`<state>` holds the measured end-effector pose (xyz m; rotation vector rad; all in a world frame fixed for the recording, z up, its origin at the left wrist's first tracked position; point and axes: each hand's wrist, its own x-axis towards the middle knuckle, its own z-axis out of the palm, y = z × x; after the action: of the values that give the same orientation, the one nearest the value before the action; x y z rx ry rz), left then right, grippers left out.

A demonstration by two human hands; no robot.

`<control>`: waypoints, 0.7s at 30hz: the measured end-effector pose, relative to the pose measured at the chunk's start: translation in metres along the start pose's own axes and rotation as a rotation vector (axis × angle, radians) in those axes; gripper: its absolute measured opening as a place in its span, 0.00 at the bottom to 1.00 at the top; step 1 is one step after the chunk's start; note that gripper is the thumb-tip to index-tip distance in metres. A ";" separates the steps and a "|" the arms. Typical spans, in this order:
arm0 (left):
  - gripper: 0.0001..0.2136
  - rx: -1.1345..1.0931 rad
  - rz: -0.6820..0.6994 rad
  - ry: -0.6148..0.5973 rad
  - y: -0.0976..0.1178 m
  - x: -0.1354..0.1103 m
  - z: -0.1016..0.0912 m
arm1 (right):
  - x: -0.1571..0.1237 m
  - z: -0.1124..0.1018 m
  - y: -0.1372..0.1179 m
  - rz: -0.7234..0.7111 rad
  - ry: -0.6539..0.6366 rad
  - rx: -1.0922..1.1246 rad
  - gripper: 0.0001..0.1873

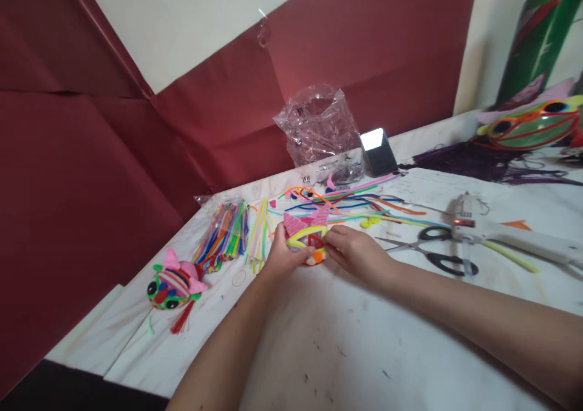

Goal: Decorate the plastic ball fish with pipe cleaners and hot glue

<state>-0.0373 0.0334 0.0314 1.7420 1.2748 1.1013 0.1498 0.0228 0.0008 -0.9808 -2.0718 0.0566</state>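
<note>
Both hands hold a small pipe-cleaner mask [308, 236] with pink ears, a yellow-green rim and red lines, just above the white table [346, 338]. My left hand [281, 254] grips its left side with fingers curled round the rim. My right hand [353, 250] pinches its right edge. A finished little mask [173, 285] with pink ears, black eyes and a red tassel lies to the left on the table.
A bundle of coloured pipe cleaners [224, 234] and loose ones [350, 203] lie behind the hands. Black scissors [444, 250] and a white glue gun [496, 235] rest at right. A clear plastic bag [319, 125], a small mirror-topped box [377, 151] and a large mask [531, 124] stand further back.
</note>
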 end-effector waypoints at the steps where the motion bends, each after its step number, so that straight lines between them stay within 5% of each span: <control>1: 0.27 0.004 0.006 0.009 0.000 0.000 0.000 | -0.001 0.000 0.000 -0.027 -0.003 -0.059 0.10; 9: 0.29 0.032 0.057 0.029 0.000 0.000 0.002 | -0.003 -0.001 -0.007 -0.095 -0.084 -0.150 0.11; 15: 0.29 -0.006 0.023 0.012 0.001 0.000 0.001 | 0.005 0.000 -0.003 0.345 0.009 0.230 0.06; 21: 0.30 -0.042 -0.010 0.018 -0.003 0.001 0.001 | 0.008 0.002 -0.001 0.354 0.004 0.332 0.07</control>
<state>-0.0375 0.0346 0.0288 1.6962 1.2613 1.1328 0.1449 0.0276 0.0053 -1.1202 -1.7873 0.5623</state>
